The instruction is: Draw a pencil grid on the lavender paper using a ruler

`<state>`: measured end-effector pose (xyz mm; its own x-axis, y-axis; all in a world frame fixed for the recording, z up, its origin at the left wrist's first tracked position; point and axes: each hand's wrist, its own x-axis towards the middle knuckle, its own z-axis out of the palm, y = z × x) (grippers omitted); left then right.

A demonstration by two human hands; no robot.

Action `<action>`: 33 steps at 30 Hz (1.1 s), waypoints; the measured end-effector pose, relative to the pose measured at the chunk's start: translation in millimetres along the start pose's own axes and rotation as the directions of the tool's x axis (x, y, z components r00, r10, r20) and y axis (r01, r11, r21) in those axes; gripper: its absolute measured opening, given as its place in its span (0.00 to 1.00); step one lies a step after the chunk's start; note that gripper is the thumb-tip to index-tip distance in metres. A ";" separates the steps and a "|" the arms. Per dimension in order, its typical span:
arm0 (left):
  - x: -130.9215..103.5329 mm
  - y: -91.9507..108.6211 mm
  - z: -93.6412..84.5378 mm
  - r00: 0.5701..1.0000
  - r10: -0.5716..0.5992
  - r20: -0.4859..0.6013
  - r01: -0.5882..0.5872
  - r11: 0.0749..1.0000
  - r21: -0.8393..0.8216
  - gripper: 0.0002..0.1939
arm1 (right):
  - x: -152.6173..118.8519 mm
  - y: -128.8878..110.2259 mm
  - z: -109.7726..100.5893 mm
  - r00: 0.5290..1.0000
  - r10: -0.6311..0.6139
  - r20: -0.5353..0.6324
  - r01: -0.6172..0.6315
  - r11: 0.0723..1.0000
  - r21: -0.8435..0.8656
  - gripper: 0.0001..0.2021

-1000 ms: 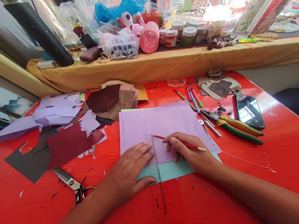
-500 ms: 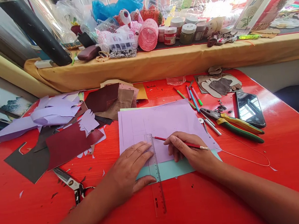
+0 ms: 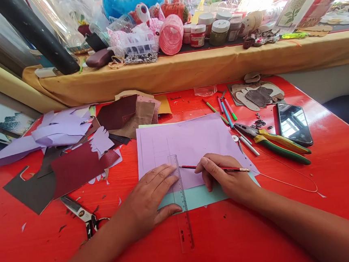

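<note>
My left hand (image 3: 152, 194) lies with its fingers stretched out over a clear plastic ruler (image 3: 180, 195), pressing it against a lilac sheet of paper (image 3: 193, 141). Faint pencil lines show on the sheet's left part. A red and black pencil (image 3: 231, 169) is gripped in my right hand (image 3: 219, 172), its tip close to the ruler's right edge. Whether the tip touches the paper I cannot tell. Beneath the lilac sheet a light blue-green sheet (image 3: 204, 196) sticks out toward me. The ruler's lower end reaches past the paper onto the red table (image 3: 233, 240).
Scissors (image 3: 80, 212), leather pieces (image 3: 74, 168) and lilac paper scraps (image 3: 61, 128) lie on the left. Pliers (image 3: 273, 142), a phone (image 3: 294, 123), coloured pens (image 3: 226, 112) and leather cutouts (image 3: 258, 95) lie on the right. A crowded ledge (image 3: 187, 70) runs behind the table.
The pencil tip has moved a little toward me along the ruler's right edge, and the pencil lies flatter. My left hand and the ruler stay in place. The view has shifted slightly.
</note>
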<state>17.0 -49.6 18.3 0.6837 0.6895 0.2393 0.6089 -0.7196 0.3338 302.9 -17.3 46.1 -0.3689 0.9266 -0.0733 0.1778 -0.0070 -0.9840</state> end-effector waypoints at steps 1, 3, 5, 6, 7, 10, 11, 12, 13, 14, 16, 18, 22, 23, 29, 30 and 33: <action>-0.1 -0.2 0.4 1.000 0.001 -0.004 -0.001 1.000 0.003 0.33 | -0.1 -0.2 -0.3 1.000 -0.004 -0.001 0.004 1.000 -0.009 0.24; -0.1 -0.3 0.8 1.000 0.004 -0.007 -0.004 1.000 0.011 0.33 | -0.3 -0.4 -0.9 1.000 -0.001 0.002 0.001 1.000 -0.020 0.25; 0.0 -0.3 0.4 1.000 0.006 0.003 -0.006 1.000 0.015 0.32 | -0.5 -0.7 -1.1 1.000 0.008 0.007 -0.008 1.000 -0.020 0.26; 0.0 -0.4 0.0 1.000 0.006 0.006 -0.006 1.000 0.013 0.32 | -0.6 -0.8 -1.1 1.000 0.012 0.009 -0.012 1.000 -0.017 0.26; -0.1 -0.4 -0.5 1.000 0.006 0.007 -0.006 1.000 0.010 0.32 | -0.6 -1.0 -1.1 1.000 0.016 0.010 -0.016 1.000 -0.013 0.26; -0.4 -0.8 -1.3 1.000 0.002 0.009 -0.002 1.000 -0.003 0.32 | -0.6 -1.6 -1.4 1.000 0.026 0.014 -0.026 1.000 0.002 0.27; -0.5 -0.9 -1.2 1.000 0.002 0.010 -0.002 1.000 -0.005 0.33 | -0.7 -1.8 -1.7 0.999 0.029 0.017 -0.029 1.000 0.007 0.27; -0.5 -1.0 -1.1 1.000 0.003 0.012 -0.003 1.000 -0.005 0.33 | -0.7 -1.9 -1.9 0.999 0.032 0.019 -0.032 0.999 0.010 0.27; -0.5 -1.1 -0.8 1.000 0.003 0.012 -0.003 1.000 -0.004 0.33 | -0.7 -2.0 -2.1 0.999 0.034 0.022 -0.034 0.999 0.012 0.27; -0.5 -1.1 -0.5 1.000 0.004 0.009 -0.004 1.000 -0.002 0.33 | -0.7 -2.0 -2.4 0.999 0.036 0.023 -0.036 0.999 0.014 0.28; -0.3 -1.0 0.1 1.000 0.006 0.003 -0.006 1.000 0.003 0.32 | -0.8 -1.7 -2.6 0.999 0.044 0.028 -0.045 0.999 0.024 0.28; -0.2 -0.8 0.6 1.000 0.006 0.004 -0.006 1.000 0.008 0.31 | -0.9 -1.0 -2.4 0.998 0.054 0.033 -0.055 0.998 0.043 0.28; -0.5 -0.4 1.4 1.000 -0.001 0.007 0.001 1.000 0.010 0.31 | -1.1 0.4 -1.6 0.997 0.060 0.041 -0.063 0.996 0.071 0.28; -0.7 -0.3 1.7 1.000 -0.003 0.005 0.003 1.000 0.007 0.31 | -1.1 0.4 -1.5 0.997 0.060 0.044 -0.063 0.995 0.075 0.28; -1.2 -0.3 2.5 1.000 -0.008 0.007 0.008 1.000 -0.005 0.31 | -1.3 0.7 -2.2 0.996 0.063 0.054 -0.068 0.994 0.082 0.29; -1.1 -0.2 2.4 1.000 -0.007 0.009 0.007 1.000 -0.001 0.31 | -1.5 1.0 -2.3 0.996 0.064 0.056 -0.068 0.994 0.082 0.29; -0.5 -0.2 1.6 1.000 0.001 0.012 -0.001 1.000 0.013 0.31 | -2.0 1.9 -2.6 0.996 0.068 0.059 -0.073 0.994 0.085 0.29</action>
<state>17.2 -49.9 16.7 0.6893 0.6875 0.2287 0.6130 -0.7216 0.3217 306.4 -18.1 44.8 -0.4090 0.9002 -0.1496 0.1263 -0.1066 -0.9863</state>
